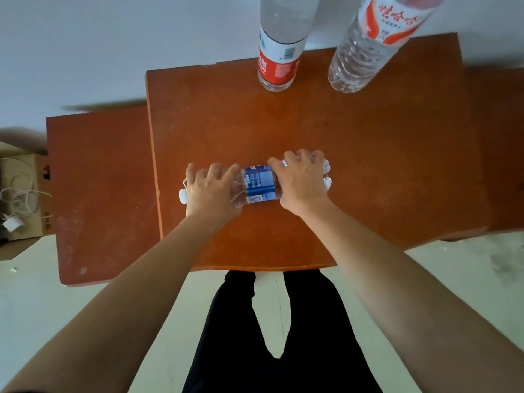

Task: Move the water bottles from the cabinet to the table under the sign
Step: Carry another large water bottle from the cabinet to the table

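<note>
- I stand at an orange-brown wooden table [354, 131] against a pale wall, with a pale floor under it and my black trousers [269, 336] showing just past the table's near edge.
- Over the middle of the table I hold a blue-label bottle [259, 182]. It is clear plastic with a blue band carrying white print and a barcode, a white cap [183, 195] and a ridged, lumpy base.
- The bottle lies on its side. Its long axis runs left to right, roughly along the table's near edge, with the cap towards the table's left edge and the base towards its right side. The cap end sits slightly nearer to me than the base.
- I cannot tell whether it rests on the tabletop or hangs just above it.
- My left hand [212, 188] wraps over the neck end, fingers curled round the top of the bottle, just beside the cap.
- My right hand [300, 180] grips the base end the same way, fingers curled over the far side.
- At the table's far edge stand two upright bottles side by side: a red-label bottle [279, 61], and to its right a red-and-white-label bottle [368, 49], both clear.
- Left of the table sits a lower wooden surface [99, 194] of the same colour, and beyond that an open cardboard box [28, 177] holding white cable.
</note>
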`<action>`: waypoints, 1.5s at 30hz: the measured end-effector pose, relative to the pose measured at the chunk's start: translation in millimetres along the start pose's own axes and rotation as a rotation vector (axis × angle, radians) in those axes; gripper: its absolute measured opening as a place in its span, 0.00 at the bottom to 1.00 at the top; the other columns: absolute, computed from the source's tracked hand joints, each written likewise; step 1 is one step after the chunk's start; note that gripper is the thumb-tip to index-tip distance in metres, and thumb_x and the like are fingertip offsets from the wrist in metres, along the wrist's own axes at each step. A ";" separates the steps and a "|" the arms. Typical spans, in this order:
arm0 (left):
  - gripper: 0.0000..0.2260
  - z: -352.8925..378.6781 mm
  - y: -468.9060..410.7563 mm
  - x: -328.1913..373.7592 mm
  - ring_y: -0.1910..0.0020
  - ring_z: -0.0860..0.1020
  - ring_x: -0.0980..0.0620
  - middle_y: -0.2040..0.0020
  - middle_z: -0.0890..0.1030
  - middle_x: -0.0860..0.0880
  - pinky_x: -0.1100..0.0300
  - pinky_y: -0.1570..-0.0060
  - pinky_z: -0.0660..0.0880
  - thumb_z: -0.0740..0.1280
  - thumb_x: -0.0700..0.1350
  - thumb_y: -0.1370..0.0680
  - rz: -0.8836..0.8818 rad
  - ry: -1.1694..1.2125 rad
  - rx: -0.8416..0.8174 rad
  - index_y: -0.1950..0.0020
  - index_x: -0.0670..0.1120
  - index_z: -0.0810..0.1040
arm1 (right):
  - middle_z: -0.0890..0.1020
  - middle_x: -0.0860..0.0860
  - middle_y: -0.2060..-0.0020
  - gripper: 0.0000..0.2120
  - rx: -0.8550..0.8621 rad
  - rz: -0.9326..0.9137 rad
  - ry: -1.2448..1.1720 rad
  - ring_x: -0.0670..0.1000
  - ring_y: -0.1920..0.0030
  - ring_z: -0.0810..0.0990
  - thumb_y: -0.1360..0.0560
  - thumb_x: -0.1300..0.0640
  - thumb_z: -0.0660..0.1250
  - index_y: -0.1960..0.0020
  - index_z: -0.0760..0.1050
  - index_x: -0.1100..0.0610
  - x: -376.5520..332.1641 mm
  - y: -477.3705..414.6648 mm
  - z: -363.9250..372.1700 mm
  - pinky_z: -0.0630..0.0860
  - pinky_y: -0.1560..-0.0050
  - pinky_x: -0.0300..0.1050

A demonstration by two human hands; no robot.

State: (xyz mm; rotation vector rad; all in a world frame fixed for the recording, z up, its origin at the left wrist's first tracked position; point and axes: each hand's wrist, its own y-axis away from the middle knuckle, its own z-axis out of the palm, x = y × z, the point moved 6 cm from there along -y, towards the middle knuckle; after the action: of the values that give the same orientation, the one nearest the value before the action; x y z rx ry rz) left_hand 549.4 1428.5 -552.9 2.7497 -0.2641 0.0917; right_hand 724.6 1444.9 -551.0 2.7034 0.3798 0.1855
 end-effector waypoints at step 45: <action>0.38 -115.0 667.1 356.5 0.36 0.75 0.40 0.33 0.77 0.46 0.39 0.39 0.67 0.81 0.55 0.38 1.895 0.104 0.429 0.29 0.54 0.73 | 0.67 0.51 0.26 0.40 0.232 1.937 -0.026 0.59 0.25 0.62 0.28 0.46 0.76 0.24 0.57 0.42 -196.6 891.7 -55.9 0.56 0.27 0.65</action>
State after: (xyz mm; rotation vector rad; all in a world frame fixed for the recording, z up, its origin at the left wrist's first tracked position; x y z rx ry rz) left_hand 765.1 802.0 -170.3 1.6973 -2.7610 0.7682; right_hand 737.5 622.1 -151.1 2.1698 -2.2982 0.5739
